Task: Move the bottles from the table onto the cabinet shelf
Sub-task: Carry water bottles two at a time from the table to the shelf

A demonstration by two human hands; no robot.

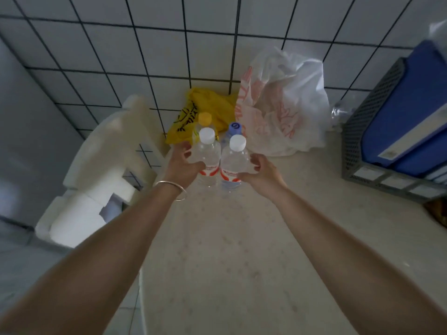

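Two clear water bottles with white caps and red-and-white labels stand side by side on the beige table [217, 250]. My left hand [182, 163] wraps around the left bottle [208, 155]. The right bottle [233, 160] is gripped by my right hand [260, 172]. Right behind them stand a yellow-capped bottle [205, 118] and a blue-capped bottle [234, 128], mostly hidden by the front pair. No cabinet shelf is in view.
A yellow plastic bag [193, 112] and a white plastic bag [283, 105] lie against the tiled wall. A grey crate with blue folders [396, 122] stands at the right. White foam blocks [96, 170] sit off the table's left edge.
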